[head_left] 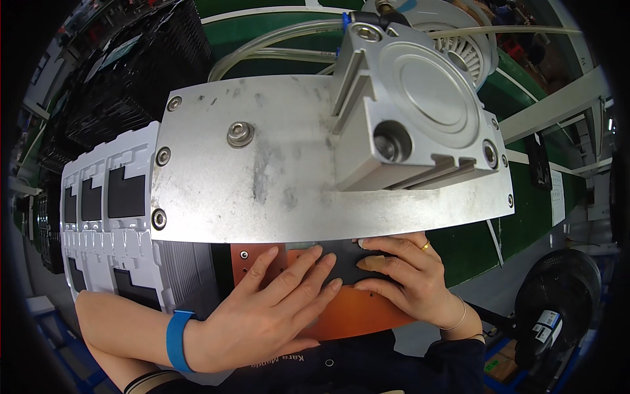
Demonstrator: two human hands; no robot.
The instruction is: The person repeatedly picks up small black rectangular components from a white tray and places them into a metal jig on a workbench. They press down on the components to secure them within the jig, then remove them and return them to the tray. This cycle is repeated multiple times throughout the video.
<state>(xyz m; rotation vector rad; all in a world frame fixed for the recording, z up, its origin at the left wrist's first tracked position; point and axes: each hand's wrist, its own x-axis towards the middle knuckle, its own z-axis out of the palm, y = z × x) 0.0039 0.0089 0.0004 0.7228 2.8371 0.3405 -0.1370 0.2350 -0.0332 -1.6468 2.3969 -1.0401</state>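
A dark grey flat sheet (346,266) lies on an orange plate (367,308) under the front edge of a metal press plate (289,190). My left hand (269,308) stretches its fingers flat over the orange fixture, fingertips reaching the sheet's left side. From the right, my right hand (413,276) has its curled fingers and thumb at the sheet's right edge, gripping it. One of that hand's fingertips wears a beige cover. The press plate hides the sheet's far end and some of my fingertips.
A pneumatic cylinder (426,98) with clear hoses (275,49) stands on the press plate. White trays (108,223) of dark L-shaped pieces are stacked at left, with black crates (125,72) behind. A black round stool seat (558,295) is at lower right.
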